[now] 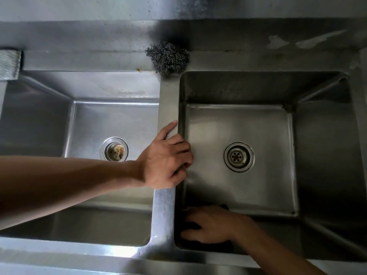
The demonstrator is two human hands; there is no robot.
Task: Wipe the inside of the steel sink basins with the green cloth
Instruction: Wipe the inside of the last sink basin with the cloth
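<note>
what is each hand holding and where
Left hand grips the divider mid-length, fingers over its edge. Right hand presses flat on the cloth, not gripping it.

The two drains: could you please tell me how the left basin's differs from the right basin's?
The left drain holds a pale insert speckled with brown; the right drain shows a strainer with small holes. The forearm crosses the left drain's near edge; the right drain is fully visible. Both have round steel rims.
</note>
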